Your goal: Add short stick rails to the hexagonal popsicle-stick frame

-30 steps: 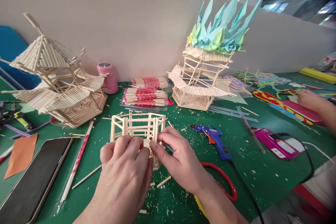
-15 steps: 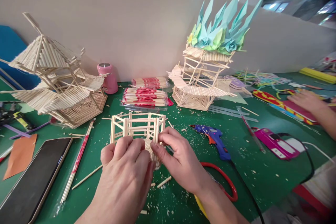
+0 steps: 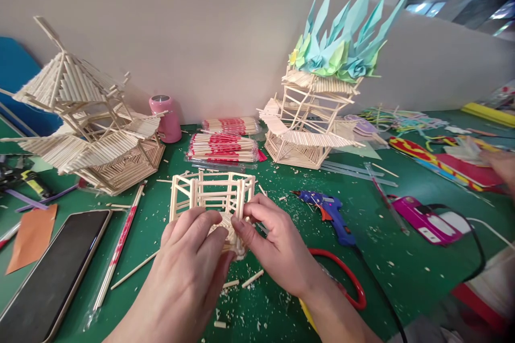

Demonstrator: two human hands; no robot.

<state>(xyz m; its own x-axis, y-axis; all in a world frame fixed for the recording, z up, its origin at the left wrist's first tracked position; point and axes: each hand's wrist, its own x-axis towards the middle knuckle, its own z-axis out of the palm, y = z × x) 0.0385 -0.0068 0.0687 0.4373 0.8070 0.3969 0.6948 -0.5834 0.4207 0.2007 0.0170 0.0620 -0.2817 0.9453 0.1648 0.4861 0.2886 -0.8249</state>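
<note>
My left hand (image 3: 189,265) and my right hand (image 3: 277,246) both grip the near side of a small open frame of wooden sticks (image 3: 211,195) that rests on the green mat (image 3: 257,193). The fingertips of the two hands meet at the frame's lower front corner, pinching sticks there. Short stick offcuts (image 3: 252,278) lie just below my hands.
A finished stick pagoda (image 3: 86,128) stands at the left, another with paper cranes on top (image 3: 317,112) at the back right. Wrapped chopstick packs (image 3: 223,147), a pink cup (image 3: 164,118), a blue glue gun (image 3: 328,214), a phone (image 3: 52,273) and another person's hand (image 3: 502,166) are around.
My hands stay on the frame with only small finger shifts. The other person's hand at the right has pulled back toward the frame's edge.
</note>
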